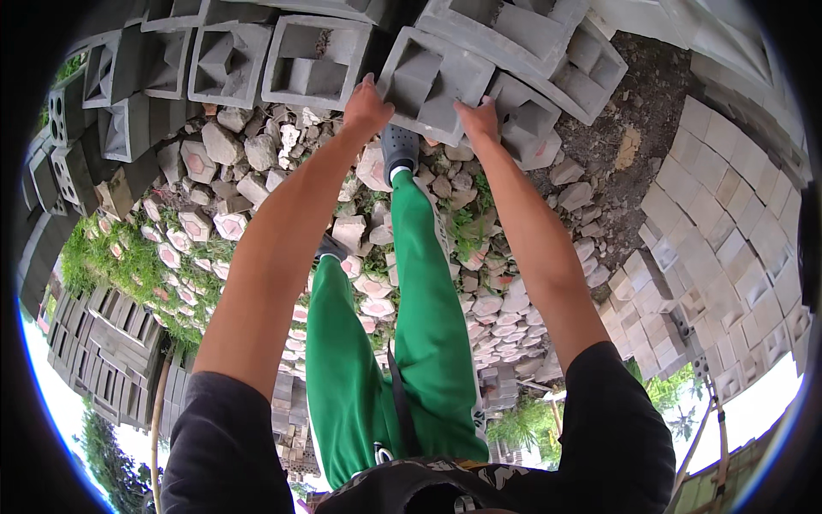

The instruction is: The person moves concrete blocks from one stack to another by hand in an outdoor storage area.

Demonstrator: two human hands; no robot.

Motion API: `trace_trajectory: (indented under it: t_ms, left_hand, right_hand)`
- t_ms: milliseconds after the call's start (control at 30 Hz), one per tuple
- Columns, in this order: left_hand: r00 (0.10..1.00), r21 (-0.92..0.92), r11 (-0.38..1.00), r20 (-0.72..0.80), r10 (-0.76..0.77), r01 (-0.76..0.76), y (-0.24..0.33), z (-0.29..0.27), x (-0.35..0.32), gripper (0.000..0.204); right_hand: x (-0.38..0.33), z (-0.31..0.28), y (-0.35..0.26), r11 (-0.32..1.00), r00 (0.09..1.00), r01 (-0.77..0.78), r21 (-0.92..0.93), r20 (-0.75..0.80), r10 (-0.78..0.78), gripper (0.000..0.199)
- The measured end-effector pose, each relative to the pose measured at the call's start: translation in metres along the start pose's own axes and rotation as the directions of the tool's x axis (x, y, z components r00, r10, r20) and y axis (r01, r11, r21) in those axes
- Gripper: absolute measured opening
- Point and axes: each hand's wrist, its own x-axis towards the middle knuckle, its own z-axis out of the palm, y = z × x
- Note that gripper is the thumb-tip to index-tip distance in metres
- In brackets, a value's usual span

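Note:
Both my hands are on one grey square concrete block (pixel 454 75) with a recessed, angular face, tilted among the other blocks. My left hand (pixel 368 108) grips its left edge, fingers mostly behind the rim. On its lower right corner, my right hand (pixel 479 120) has its fingers closed round the edge. Directly right of that hand, a similar block (pixel 529 116) leans lower down. To the left of my left hand stands another recessed block (pixel 282 73).
More grey blocks (pixel 227 64) line the far side. Broken stones (pixel 223 144) and hexagonal pavers cover the ground round my feet, with grass (pixel 120 265) at left. Stacked pale blocks (pixel 728 214) rise at right. My clog (pixel 400 147) stands close under the held block.

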Motion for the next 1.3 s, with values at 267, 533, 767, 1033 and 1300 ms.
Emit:
trace_trajectory:
  t_ms: [267, 533, 767, 1033, 1300]
  left_hand:
    - [0.958, 0.103, 0.972, 0.177, -0.227, 0.211, -0.002, 0.011, 0.025, 0.057]
    - [0.965, 0.04, 0.982, 0.182, -0.19, 0.186, 0.011, 0.002, 0.02, 0.052]
    - [0.979, -0.034, 0.991, 0.165, -0.123, 0.13, 0.008, -0.012, -0.02, 0.051]
    - [0.944, -0.158, 0.934, 0.127, -0.304, 0.322, -0.024, -0.065, -0.172, 0.052]
    - [0.873, -0.524, 0.733, 0.044, -0.486, 0.434, -0.096, -0.135, -0.341, 0.069]
  right_hand:
    - [0.0, 0.009, -0.001, 0.981, 0.994, -0.103, -0.165, 0.008, 0.105, 0.073]
    - [0.019, 0.026, 0.016, 0.99, 0.986, -0.079, 0.121, -0.139, 0.096, 0.052]
    - [-0.01, 0.007, 0.006, 0.884, 0.991, -0.13, 0.449, 0.066, 0.112, 0.054]
    - [-0.132, -0.017, -0.029, 0.977, 0.961, -0.062, 0.204, 0.278, 0.002, 0.047]
    - [-0.261, 0.009, -0.075, 0.986, 0.851, 0.157, 0.048, 0.5, -0.16, 0.047]
